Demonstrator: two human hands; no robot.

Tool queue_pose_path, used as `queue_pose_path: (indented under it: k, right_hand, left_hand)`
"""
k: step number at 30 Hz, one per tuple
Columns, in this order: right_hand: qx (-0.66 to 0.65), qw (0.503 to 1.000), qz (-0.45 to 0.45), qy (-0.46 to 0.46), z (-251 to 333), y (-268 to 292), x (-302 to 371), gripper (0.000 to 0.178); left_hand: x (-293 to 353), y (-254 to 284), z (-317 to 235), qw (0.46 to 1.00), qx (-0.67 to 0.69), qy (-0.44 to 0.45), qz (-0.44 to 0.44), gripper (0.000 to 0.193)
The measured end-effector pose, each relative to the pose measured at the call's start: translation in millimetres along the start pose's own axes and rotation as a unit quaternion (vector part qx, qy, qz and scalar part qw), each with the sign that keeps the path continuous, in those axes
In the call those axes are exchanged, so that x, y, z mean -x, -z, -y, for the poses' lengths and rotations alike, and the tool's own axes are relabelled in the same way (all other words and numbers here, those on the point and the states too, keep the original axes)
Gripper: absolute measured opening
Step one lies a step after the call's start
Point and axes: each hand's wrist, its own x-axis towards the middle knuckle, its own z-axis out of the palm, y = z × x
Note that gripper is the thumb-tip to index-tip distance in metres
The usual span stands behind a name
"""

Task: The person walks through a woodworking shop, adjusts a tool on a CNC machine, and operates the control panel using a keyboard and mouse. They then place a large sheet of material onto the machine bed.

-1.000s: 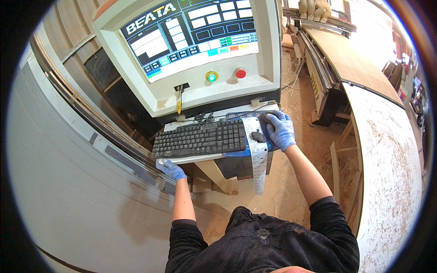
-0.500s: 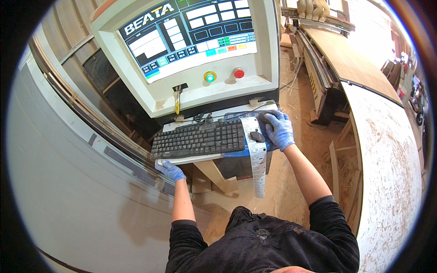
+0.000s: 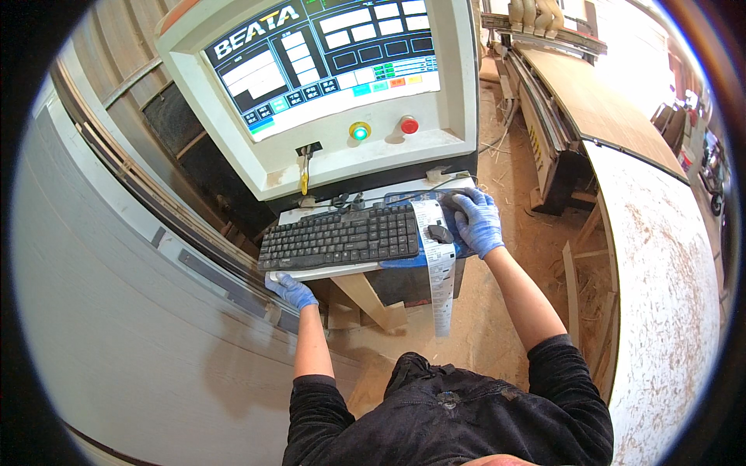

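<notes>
My left hand [image 3: 291,290], in a blue glove, is closed around the front left corner of a white keyboard shelf [image 3: 311,274]. A black keyboard [image 3: 342,238] lies on the shelf just above it. At the shelf's right end my right hand [image 3: 479,223], also gloved in blue, rests with bent fingers over something dark whose kind is hidden. Beside its thumb a small rounded black thing, like a mouse [image 3: 440,234], sits on a long white printed paper strip [image 3: 441,287]. The strip hangs over the front edge. Under it shows a blue mat [image 3: 404,262].
Behind the shelf stands a control cabinet with a lit screen [image 3: 322,66], a glowing green button [image 3: 360,133] and a red button [image 3: 409,124]. Grey panels [image 3: 140,311] stand at left. A long machine bed with a scuffed white board [image 3: 660,272] runs along the right.
</notes>
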Motion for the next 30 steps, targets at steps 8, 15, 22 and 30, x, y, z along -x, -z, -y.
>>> queue_pose_path:
  k: [8, 15, 22, 30]
  right_hand:
    - [0.009, 1.0, 0.013, -0.012, -5.0, -4.2, 2.4, 0.037]
    - [0.013, 1.0, -0.003, -0.026, -9.7, -11.8, 4.0, 0.04]
    - [0.022, 0.999, 0.012, -0.034, -8.5, -10.7, 3.1, 0.04]
    - [0.019, 0.999, 0.017, -0.03, -7.9, -10.1, 2.4, 0.041]
  left_hand:
    - [1.5, -1.9, -2.9, 1.0, -0.004, -0.005, -0.009, 0.056]
    - [0.7, -2.9, 0.3, 0.999, 0.029, -0.024, -0.006, 0.057]
    - [3.4, -3.7, -5.6, 1.0, 0.009, -0.011, -0.015, 0.059]
    - [-0.1, -0.7, 1.3, 1.0, 0.001, -0.02, -0.007, 0.057]
